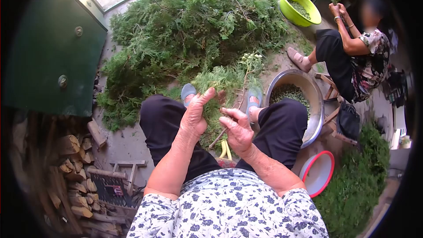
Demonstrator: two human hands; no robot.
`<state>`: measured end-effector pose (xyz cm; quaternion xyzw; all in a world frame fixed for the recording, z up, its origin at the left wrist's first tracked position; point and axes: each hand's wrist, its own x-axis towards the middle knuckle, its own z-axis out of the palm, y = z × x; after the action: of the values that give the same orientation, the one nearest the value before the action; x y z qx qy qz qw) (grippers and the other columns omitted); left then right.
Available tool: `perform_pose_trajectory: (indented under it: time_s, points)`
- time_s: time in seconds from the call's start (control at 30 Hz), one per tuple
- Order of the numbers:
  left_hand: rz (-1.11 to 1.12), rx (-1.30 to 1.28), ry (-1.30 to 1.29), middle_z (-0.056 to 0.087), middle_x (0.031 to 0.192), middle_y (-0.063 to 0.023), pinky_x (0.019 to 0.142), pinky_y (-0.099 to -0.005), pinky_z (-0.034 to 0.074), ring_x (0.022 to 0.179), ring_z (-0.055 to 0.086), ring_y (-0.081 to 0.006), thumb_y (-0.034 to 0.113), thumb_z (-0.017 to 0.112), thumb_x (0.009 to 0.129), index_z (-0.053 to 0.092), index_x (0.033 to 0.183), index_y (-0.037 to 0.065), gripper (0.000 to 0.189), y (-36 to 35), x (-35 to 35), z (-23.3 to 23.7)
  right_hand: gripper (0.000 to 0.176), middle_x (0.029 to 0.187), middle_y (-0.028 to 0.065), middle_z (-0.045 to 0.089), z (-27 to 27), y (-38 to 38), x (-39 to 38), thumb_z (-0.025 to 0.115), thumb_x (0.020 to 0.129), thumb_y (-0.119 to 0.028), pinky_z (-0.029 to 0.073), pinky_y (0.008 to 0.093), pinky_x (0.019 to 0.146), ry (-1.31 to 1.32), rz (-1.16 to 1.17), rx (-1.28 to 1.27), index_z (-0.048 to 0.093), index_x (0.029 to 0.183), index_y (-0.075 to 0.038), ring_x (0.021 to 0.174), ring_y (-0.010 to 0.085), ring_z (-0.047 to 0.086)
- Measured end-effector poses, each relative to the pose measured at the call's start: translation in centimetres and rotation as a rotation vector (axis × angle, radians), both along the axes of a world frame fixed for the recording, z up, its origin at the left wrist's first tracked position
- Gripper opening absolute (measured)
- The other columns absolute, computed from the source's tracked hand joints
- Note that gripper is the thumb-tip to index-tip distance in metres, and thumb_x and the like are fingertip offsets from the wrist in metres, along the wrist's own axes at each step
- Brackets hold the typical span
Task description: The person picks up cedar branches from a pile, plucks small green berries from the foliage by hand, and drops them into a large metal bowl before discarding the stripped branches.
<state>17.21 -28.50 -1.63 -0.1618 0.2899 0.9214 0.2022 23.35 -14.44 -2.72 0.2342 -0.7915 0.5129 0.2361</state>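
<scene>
My left hand (195, 115) is raised over my lap with its thumb pointing up, closed at a feathery green sprig (215, 79); most of its fingers are hidden behind the palm. Close beside it, my right hand (238, 131) has its fingers curled and pressed together; I cannot tell what is in them. A thin brown branch (245, 81) with pale tips passes behind the right hand, its bare lower end showing below the fingers. Below the hands, between my knees, are loose green bits and a yellow curved handle (226, 150).
A large heap of green branches (189, 26) lies ahead. To my right stand a metal basin (315, 90) with small green pieces, a red-rimmed basin (328, 172) and a yellow-green basin (315, 11). Another person (357, 53) sits holding a sprig. Firewood (72, 165) is stacked at left.
</scene>
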Motion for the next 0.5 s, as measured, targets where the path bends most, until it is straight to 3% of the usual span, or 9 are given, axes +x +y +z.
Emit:
perform_pose_trajectory:
  time_s: [0.13, 0.23, 0.5]
  points:
    - [0.126, -0.163, 0.023, 0.062, 0.096, -0.0077, 0.073, -0.0356, 0.052, 0.083, 0.062, -0.0197, 0.013, 0.063, 0.083, 0.057, 0.102, 0.003, 0.022, -0.2, 0.2, 0.4, 0.039, 0.11, 0.0195, 0.054, -1.4, 0.0, 1.6, 0.061, 0.065, 0.013, 0.049, 0.0332, 0.08, -0.028, 0.117, 0.066, 0.061, 0.102, 0.0, 0.098, 0.0313, 0.057]
    - [0.217, -0.128, -0.017, 0.062, 0.095, -0.0075, 0.073, -0.0367, 0.052, 0.082, 0.061, -0.0198, 0.011, 0.063, 0.083, 0.057, 0.102, 0.003, 0.022, -0.3, 0.5, 0.7, 0.039, 0.11, 0.0192, 0.054, -1.9, -0.3, 2.3, 0.061, 0.065, 0.011, 0.049, 0.0342, 0.081, -0.004, 0.16, 0.098, 0.061, 0.103, 0.0, 0.098, 0.0311, 0.057]
    - [0.256, -0.187, 0.083, 0.061, 0.091, -0.0033, 0.07, -0.0309, 0.051, 0.077, 0.059, -0.0148, 0.012, 0.059, 0.086, 0.057, 0.099, 0.005, 0.015, 0.6, 1.4, -0.5, 0.037, 0.105, 0.0193, 0.055, -1.6, 0.9, 3.1, 0.061, 0.065, 0.006, 0.051, 0.0359, 0.075, -0.139, 0.32, 0.168, 0.061, 0.101, 0.0, 0.089, 0.0331, 0.059]
